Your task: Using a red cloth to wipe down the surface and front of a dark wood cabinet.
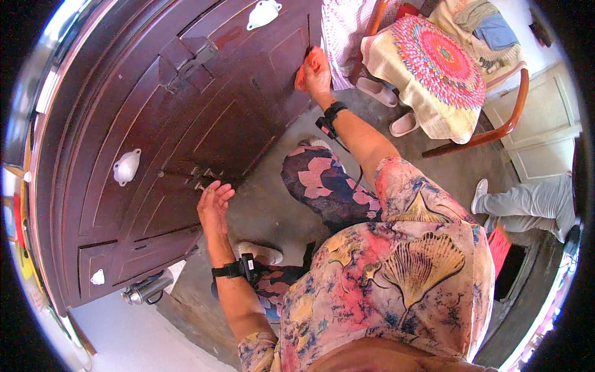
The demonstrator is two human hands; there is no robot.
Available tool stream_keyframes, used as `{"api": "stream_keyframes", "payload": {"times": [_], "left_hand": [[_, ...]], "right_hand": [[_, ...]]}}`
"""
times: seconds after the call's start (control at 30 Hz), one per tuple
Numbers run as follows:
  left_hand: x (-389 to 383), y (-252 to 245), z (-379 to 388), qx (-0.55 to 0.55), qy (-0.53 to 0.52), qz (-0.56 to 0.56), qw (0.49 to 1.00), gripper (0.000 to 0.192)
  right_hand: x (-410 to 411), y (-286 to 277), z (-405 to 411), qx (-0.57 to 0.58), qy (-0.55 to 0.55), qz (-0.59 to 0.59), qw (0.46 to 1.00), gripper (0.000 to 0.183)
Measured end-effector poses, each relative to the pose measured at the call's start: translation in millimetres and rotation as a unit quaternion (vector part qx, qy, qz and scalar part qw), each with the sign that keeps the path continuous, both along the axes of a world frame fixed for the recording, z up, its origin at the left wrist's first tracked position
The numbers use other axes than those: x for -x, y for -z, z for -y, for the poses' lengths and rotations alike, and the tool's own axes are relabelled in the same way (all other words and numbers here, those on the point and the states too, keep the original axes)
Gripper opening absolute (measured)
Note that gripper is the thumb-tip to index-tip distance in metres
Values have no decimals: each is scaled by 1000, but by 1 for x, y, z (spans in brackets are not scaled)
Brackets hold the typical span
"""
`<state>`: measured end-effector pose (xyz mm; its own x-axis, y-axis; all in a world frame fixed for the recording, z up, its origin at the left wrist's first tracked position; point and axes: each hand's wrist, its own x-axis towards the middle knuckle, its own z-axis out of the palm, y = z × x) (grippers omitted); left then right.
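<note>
A dark reddish-brown wooden cabinet with panelled doors stands in front of me. My right hand grips a crumpled orange-red cloth against the cabinet's right part, near its edge. Lower left, my left hand is raised with its fingers slightly bent and nothing seen in it. Its fingertips are beside small metal door fittings; whether they touch cannot be told. White metal plates are fixed to the cabinet front, and a metal clasp sits higher up. Both wrists wear black straps with small devices.
At the upper right is a wooden armchair with a round patterned cushion and folded clothes. Pink slippers lie beside it. Another person's legs show at right. A metal flask lies by the cabinet's lower corner.
</note>
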<state>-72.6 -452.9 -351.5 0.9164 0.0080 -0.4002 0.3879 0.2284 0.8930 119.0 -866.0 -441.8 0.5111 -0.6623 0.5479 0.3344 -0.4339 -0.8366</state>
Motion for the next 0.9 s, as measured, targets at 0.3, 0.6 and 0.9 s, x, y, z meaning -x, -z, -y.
{"api": "stream_keyframes", "payload": {"times": [0.3,0.6,0.9], "left_hand": [[-1,-3,16,13,17,16,1000,34],[-1,-6,23,0,37,5,999,32],[-1,-9,21,-23,33,-1,999,33]], "right_hand": [[48,57,2,-86,-148,-324,931,32],[40,-136,-49,265,-59,89,958,41],[74,74,-12,157,-196,-341,906,31]]}}
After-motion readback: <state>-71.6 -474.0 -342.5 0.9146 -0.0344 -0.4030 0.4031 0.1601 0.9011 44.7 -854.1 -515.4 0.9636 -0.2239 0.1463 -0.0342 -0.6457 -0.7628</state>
